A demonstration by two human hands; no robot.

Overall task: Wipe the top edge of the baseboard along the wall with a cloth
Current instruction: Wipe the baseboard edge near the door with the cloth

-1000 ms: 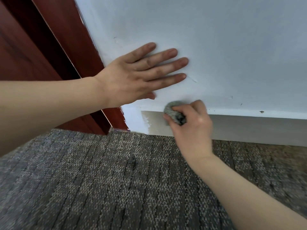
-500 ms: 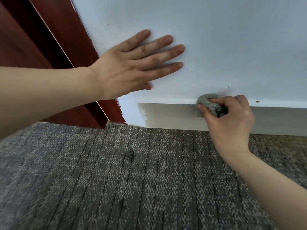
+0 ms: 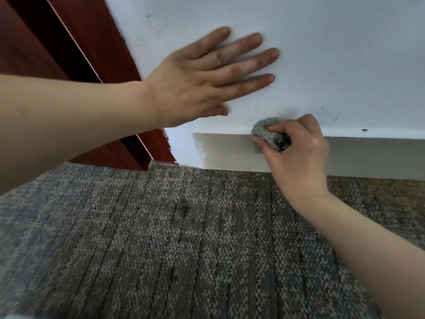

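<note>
- I see the wall (image 3: 333,54) across the far side of my view, with the baseboard (image 3: 230,150) running along its foot.
- The carpet (image 3: 184,238) lies before the baseboard and fills the near ground.
- The door frame (image 3: 99,42) stands at the far left, with a narrow strip of wall between it and the baseboard's left end.
- The left hand (image 3: 202,81) lies flat on the wall, above the baseboard and right of the door frame.
- The right hand (image 3: 299,155) is lower and further right, holding the cloth (image 3: 266,134) against the baseboard's top edge.
- The cloth sits at the left of that hand, apart from the left hand.
</note>
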